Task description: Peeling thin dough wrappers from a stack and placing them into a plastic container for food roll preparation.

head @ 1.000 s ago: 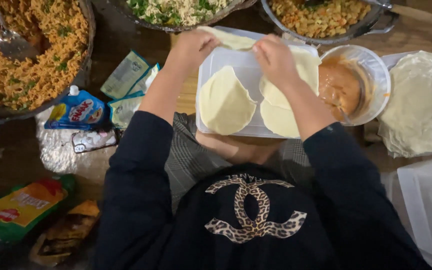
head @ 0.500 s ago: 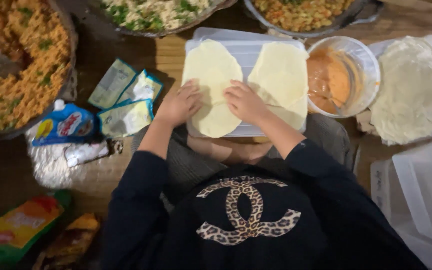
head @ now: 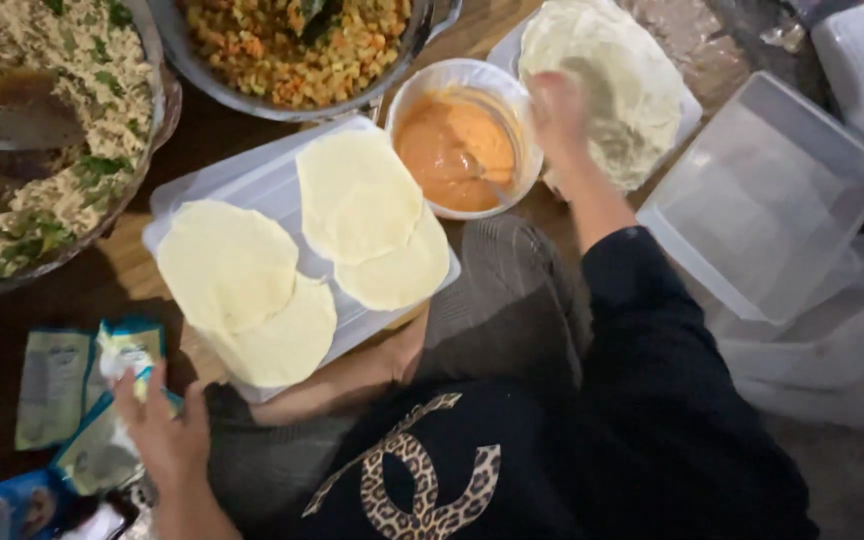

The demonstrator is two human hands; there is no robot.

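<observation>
Metal basins come first by size: one (head: 47,150) at upper left holds a pale rice-like mix with greens and a spoon, another (head: 302,50) at top centre holds an orange-yellow mix; both are cut off by the frame edge. Clear plastic containers (head: 767,195) lie at right. A white plastic board (head: 252,185) on the lap carries four round dough wrappers (head: 357,195), laid as two overlapping pairs, all bare; none is filled or folded yet, so laying-out appears done and filling not begun. The wrapper stack (head: 607,80) sits on a tray at upper right, beside the bowl of orange sauce (head: 457,140).

Right hand (head: 557,110) rests on the stack's near edge, fingers bent toward the top sheet; motion blur hides whether it has pinched one. Left hand (head: 162,430) hovers, fingers loosely spread and holding nothing, over the small green-and-white sachets (head: 122,360) at lower left. Sachet contents cannot be made out.
</observation>
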